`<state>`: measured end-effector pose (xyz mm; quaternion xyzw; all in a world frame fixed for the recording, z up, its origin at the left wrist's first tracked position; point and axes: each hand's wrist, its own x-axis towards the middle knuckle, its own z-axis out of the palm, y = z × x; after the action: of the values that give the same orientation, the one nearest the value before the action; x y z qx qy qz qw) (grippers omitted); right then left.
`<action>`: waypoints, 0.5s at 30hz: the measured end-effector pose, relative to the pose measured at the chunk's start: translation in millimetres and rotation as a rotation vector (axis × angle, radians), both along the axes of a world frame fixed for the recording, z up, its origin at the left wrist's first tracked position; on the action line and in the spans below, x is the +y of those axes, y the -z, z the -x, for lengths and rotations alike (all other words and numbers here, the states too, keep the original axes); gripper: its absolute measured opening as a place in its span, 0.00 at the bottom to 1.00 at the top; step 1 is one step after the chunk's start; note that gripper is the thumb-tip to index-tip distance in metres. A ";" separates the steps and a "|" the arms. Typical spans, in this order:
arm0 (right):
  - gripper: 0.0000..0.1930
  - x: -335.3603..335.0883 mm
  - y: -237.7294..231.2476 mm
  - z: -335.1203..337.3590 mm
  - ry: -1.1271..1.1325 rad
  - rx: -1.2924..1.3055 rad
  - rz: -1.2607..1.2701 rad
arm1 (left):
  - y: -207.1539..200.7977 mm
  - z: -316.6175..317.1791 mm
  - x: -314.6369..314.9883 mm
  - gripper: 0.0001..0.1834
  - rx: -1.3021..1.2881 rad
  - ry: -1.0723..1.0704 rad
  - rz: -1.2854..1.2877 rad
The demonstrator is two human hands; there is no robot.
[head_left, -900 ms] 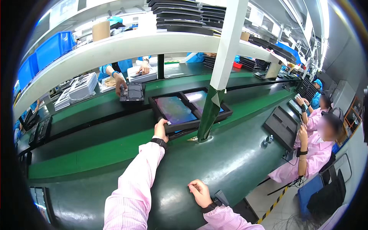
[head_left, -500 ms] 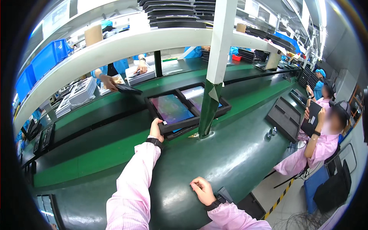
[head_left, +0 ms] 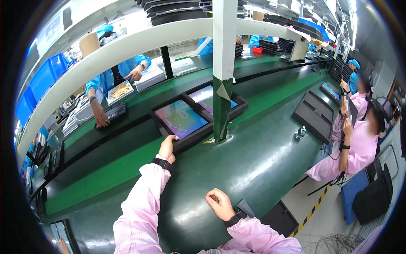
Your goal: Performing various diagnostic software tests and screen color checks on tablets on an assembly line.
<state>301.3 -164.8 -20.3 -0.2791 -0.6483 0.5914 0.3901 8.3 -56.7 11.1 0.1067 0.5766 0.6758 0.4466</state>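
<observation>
My left hand (head_left: 167,148) reaches forward in a pink sleeve and grips the near corner of a black foam tray (head_left: 192,138). A tablet (head_left: 180,118) with a lit, multicoloured screen lies in that tray. A second tablet in a black tray (head_left: 204,97) sits just behind it, partly hidden by a white and green post (head_left: 223,72). My right hand (head_left: 220,203) rests loosely curled on the dark green bench (head_left: 253,156), holding nothing.
Across the belt a person in blue touches a small dark device (head_left: 111,113) and another handles a white tray (head_left: 119,90). To the right a person in pink (head_left: 359,144) sits by an empty black foam tray (head_left: 315,115). A white shelf (head_left: 127,46) arches overhead.
My left hand stays on the tray's near corner while the view has shifted and the tray sits closer to me. The right hand stays resting on the bench.
</observation>
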 end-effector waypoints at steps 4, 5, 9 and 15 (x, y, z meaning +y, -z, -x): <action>0.05 0.4 -3.6 0.0 -0.012 -0.007 -0.022 | -17.7 5.4 -5.4 0.07 -0.202 -0.062 -0.101; 0.05 0.4 -4.4 -0.2 -0.018 -0.007 -0.029 | -23.4 8.0 -6.2 0.07 -0.193 -0.049 -0.112; 0.05 0.0 -6.3 -1.5 -0.023 -0.015 -0.035 | -44.9 13.9 -13.4 0.10 -0.180 -0.053 0.010; 0.05 0.5 -4.8 -1.6 -0.023 -0.025 -0.030 | -56.2 25.1 -23.3 0.11 -0.280 -0.175 0.069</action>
<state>302.9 -164.3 -15.6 -0.2732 -0.6649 0.5826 0.3793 -16.8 -79.9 67.3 -0.0545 0.5387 0.7003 0.4652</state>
